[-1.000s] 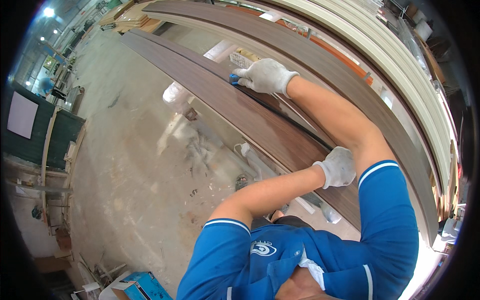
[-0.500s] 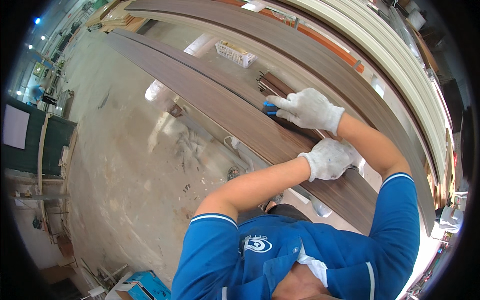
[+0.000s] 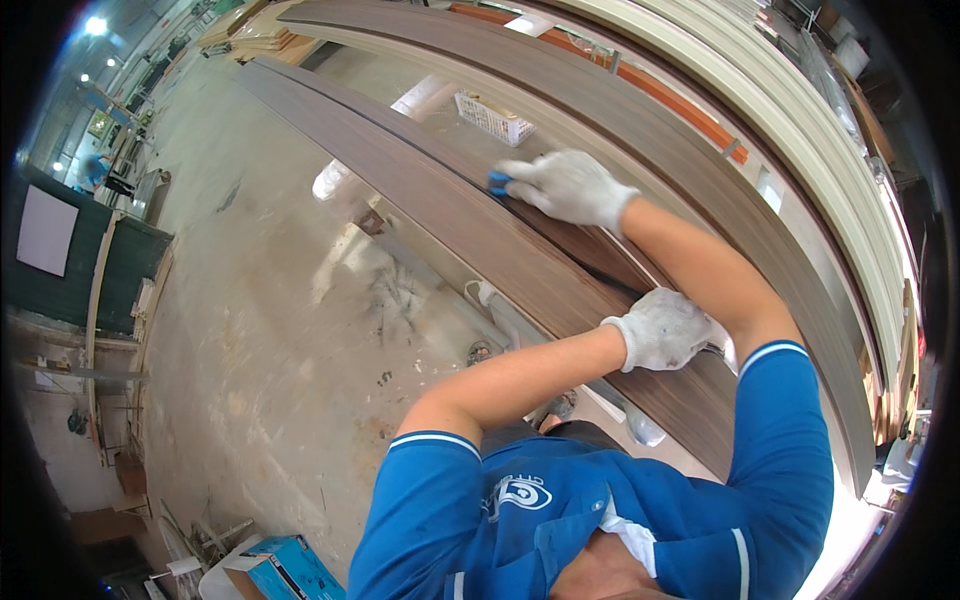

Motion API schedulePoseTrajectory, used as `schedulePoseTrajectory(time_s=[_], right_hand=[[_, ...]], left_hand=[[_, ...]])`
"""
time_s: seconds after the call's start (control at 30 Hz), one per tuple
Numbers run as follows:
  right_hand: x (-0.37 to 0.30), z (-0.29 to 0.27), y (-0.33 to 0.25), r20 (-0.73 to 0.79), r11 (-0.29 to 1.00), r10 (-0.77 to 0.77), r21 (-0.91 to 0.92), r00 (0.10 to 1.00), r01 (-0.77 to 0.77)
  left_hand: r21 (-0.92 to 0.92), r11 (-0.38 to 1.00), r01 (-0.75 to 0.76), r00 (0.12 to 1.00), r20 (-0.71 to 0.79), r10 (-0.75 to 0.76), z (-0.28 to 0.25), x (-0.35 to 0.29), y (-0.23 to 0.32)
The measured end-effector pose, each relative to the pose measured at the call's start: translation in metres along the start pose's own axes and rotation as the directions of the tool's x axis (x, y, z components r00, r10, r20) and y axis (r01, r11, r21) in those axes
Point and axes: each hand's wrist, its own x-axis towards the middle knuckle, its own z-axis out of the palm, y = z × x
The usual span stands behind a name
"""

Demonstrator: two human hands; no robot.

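A long dark brown wood-grain board [image 3: 440,225] with a groove along its length runs from the far left toward my body. My gloved right hand [image 3: 575,190] is closed round a small blue hand tool [image 3: 498,183], pressed at the groove; its kind is unclear. Behind it, a thin black strip [image 3: 610,280] lies along the groove toward my left hand. My gloved left hand [image 3: 665,330] rests on the nearer part of the board, its fingers curled. Whatever they hold is hidden, though something dark shows beside them.
Another brown board [image 3: 560,75] lies beyond, then a stack of pale long profiles [image 3: 740,120]. A white plastic basket [image 3: 495,118] stands low between the boards. Concrete floor [image 3: 280,350] stretches left, with a blue box [image 3: 290,570] at lower left. Another person [image 3: 95,170] is far off.
My right hand has slid away from me and leftward along the groove with the blue tool. More black strip shows behind it. The left hand stays at nearly the same spot.
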Motion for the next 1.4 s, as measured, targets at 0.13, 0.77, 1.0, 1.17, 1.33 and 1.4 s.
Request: schedulePoseTrajectory(time_s=[0.13, 0.77, 1.0, 1.17, 1.33, 1.4], right_hand=[[0.069, -0.002, -0.013, 0.037, 0.995, -0.065, -0.078, 0.997, 0.067], [-0.039, -0.010, -0.002, -0.013, 0.988, -0.107, -0.110, 0.994, 0.105], [0.058, -0.004, -0.014, 0.077, 0.996, -0.009, -0.088, 0.997, 0.016], [0.068, -0.005, -0.019, 0.086, 1.000, 0.013, -0.012, 0.996, -0.012], [-0.004, -0.019, -0.010, 0.146, 0.989, -0.013, -0.144, 0.989, 0.034], [-0.033, -0.025, -0.010, 0.156, 0.982, -0.014, -0.181, 0.988, 0.042]], left_hand=[[0.072, 0.997, 0.011, 0.998, 0.058, -0.015, -0.003, 0.001, 0.000], [-0.036, 0.999, 0.013, 0.998, 0.059, -0.011, -0.005, 0.002, 0.006], [-0.002, 1.000, 0.022, 0.990, 0.141, -0.021, 0.007, 0.008, -0.001], [-0.023, 1.000, 0.015, 1.000, 0.019, -0.014, 0.006, 0.001, -0.004], [-0.033, 0.999, 0.021, 0.980, 0.200, -0.014, -0.008, 0.008, 0.002], [0.012, 1.000, 0.007, 0.990, 0.139, -0.009, -0.010, 0.008, 0.004]])
